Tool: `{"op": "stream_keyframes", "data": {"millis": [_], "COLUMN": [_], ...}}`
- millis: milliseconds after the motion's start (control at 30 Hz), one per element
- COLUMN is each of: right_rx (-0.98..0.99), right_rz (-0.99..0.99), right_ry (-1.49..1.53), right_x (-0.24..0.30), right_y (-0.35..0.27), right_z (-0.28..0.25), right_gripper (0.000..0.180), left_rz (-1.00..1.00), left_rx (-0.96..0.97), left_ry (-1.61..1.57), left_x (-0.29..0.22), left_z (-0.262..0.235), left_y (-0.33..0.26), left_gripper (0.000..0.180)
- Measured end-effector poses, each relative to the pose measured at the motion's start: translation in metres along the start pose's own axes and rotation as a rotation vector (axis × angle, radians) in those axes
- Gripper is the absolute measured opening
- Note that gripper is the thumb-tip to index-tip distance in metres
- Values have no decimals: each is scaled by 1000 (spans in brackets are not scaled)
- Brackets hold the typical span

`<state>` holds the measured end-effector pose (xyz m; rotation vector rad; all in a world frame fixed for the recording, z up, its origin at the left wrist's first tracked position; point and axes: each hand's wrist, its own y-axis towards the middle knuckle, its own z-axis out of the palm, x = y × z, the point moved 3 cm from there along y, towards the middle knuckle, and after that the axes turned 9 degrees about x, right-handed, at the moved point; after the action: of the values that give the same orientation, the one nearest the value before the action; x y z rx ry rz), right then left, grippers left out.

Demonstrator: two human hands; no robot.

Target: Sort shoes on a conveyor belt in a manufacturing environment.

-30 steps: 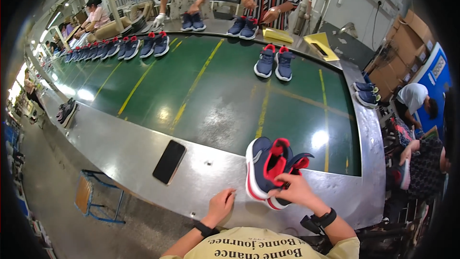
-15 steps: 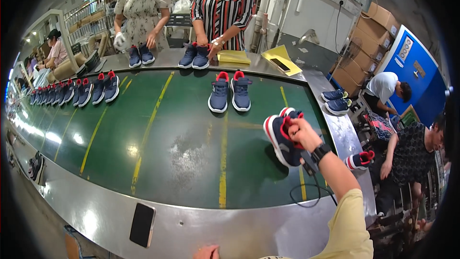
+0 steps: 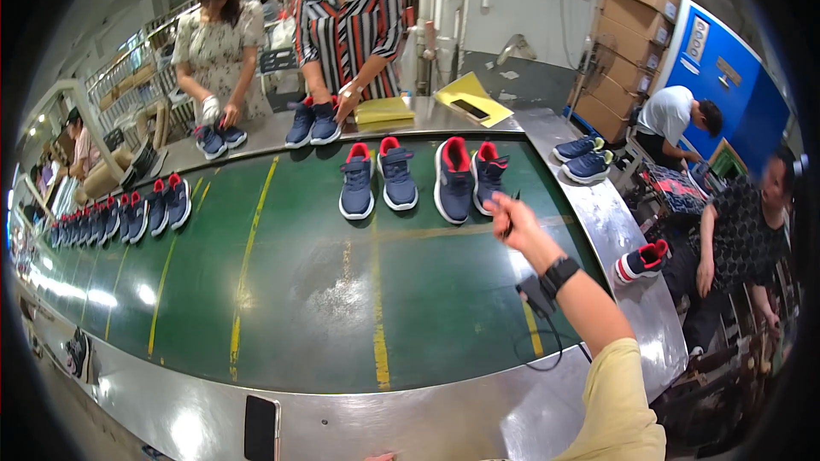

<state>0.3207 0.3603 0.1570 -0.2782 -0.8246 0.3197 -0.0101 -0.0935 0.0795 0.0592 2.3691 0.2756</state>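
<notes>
Right hand [image 3: 515, 220] grip loosely open, just beside navy shoe pair [image 3: 468, 175] on green belt [image 3: 282, 290]

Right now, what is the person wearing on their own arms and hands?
The right hand is bare, with no glove. A black band, like a watch or tracker strap, circles the right wrist, and a pale yellow short sleeve covers the upper arm. Of the left hand, only a sliver shows at the lower edge, too little to tell what it wears.

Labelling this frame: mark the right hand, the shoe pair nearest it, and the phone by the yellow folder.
right hand [image 3: 511, 220], head view, back of the hand
shoe pair [image 3: 468, 177], head view, left shoe's toe
phone [image 3: 470, 109], head view, dark screen
</notes>
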Motion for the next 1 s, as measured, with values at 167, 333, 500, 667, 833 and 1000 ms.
{"op": "stream_keyframes", "data": {"millis": [167,333,500,667,833,1000], "right_rx": [-128,-134,-151,-209,-205,-50], "right_rz": [185,226,104,-132,-427,-602], "right_ry": [62,179,-162,-485,-789,-1050], "right_x": [-61,-100,-154,-198,-205,-216], "right_y": [-93,-167,-212,-232,-242,-251], "right_z": [-44,-71,-71,-84,-58,-21], "right_gripper": [21,22,23,37,37,34], "left_rz": [-104,-168,-220,-204,-150,-211], "left_rx": [53,125,137,170,154,161], "left_ry": [7,-120,-151,-211,-177,-198], "left_x": [16,16,20,37,36,59], "left_z": [6,12,14,24,25,31], "left_y": [-9,-3,3,3,8,8], "left_gripper": [14,20,25,28,29,29]}}
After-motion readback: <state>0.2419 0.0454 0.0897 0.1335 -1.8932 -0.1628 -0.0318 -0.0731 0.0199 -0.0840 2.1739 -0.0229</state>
